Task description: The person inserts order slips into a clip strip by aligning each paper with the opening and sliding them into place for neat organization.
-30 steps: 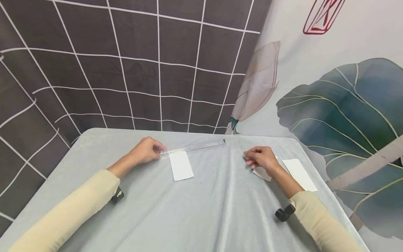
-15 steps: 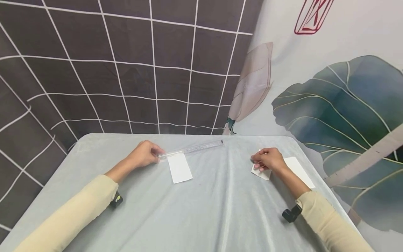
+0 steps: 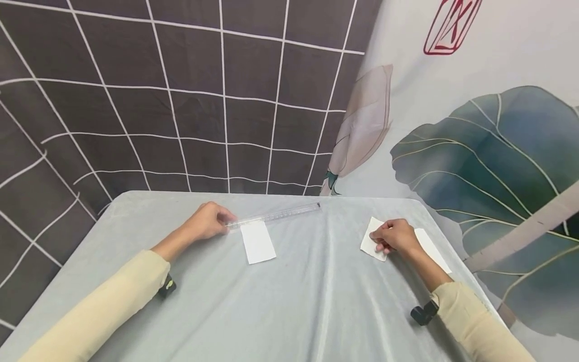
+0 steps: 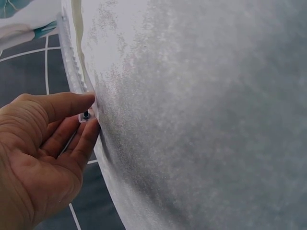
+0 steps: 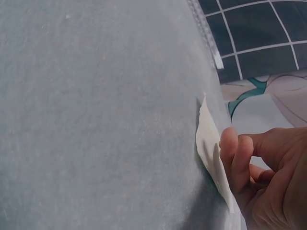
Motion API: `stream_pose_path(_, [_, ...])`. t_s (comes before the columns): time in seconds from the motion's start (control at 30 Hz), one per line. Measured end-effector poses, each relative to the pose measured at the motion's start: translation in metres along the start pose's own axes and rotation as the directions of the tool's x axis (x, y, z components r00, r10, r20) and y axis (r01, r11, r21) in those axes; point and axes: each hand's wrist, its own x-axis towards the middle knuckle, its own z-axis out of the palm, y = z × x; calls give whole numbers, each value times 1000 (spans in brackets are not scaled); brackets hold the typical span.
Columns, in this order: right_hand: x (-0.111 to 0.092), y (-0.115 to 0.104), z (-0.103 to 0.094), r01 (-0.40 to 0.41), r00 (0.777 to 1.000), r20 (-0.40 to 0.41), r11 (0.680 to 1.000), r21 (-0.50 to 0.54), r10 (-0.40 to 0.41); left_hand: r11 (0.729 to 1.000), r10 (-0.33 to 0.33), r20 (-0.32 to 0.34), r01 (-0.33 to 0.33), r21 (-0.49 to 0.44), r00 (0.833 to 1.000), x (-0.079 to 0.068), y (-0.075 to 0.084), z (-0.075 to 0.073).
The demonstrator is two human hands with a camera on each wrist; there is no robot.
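Observation:
My left hand [image 3: 209, 221] pinches the left end of a clear plastic ruler [image 3: 289, 212] between thumb and fingers. In the left wrist view, a dark spot shows at the ruler's end [image 4: 85, 116]. A white paper slip [image 3: 259, 242] lies just below the ruler, its top edge meeting it. My right hand [image 3: 397, 236] is over another off-white paper piece [image 3: 372, 240], thumb and forefinger close together with the other fingers curled. In the right wrist view, that paper [image 5: 211, 148] is bowed beside the fingertips; whether they grip it is hidden.
A third white paper strip [image 3: 434, 250] lies partly behind the right wrist, near the table's right edge. Grey cloth with soft folds covers the table [image 3: 253, 311]. A dark gridded curtain [image 3: 194, 115] hangs behind, with a leaf-printed one [image 3: 488, 151] at right.
My right hand has moved right and slightly nearer over the off-white paper, uncovering more of its left part. The left hand keeps its hold on the ruler. The head view has shifted slightly.

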Motion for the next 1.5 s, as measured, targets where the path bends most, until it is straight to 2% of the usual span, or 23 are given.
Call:
stream_pose_path(0.27, [-4,13,3,-37,998,-47,997,-65,34,1000,-10,17,10,-17,1000,-1,-2,7])
stream_pose_path(0.47, [-2,14,-2,-56,995,-93,968,-245,34,1000,-8,12,8,-17,1000,0,3,7])
stream_pose_path(0.7, [-5,9,-8,-94,995,-62,934,-346,77,1000,-4,6,4,1,1000,0,2,5])
stream_pose_path(0.87, [-5,5,-8,-60,998,-48,915,-398,45,1000,4,4,-4,1,1000,-2,1,3])
stream_pose_path(0.93, [0,7,-8,-50,998,-52,902,-428,31,1000,2,4,-2,0,1000,-3,1,3])
stream_pose_path(1.1, [17,15,-11,-66,998,-42,876,-477,52,1000,2,2,-2,-5,1000,-3,2,3])
stream_pose_path(1.23, [42,38,-10,-55,998,-56,860,-507,31,1000,-3,-3,3,-4,1000,-3,0,3])
stream_pose_path(1.33, [57,51,-10,-47,997,-71,863,-503,13,1000,-9,-7,9,-4,1000,-2,0,3])
stream_pose_path(1.5, [53,41,-10,-5,997,-74,891,-454,-32,1000,-15,-13,14,-5,1000,0,1,1])
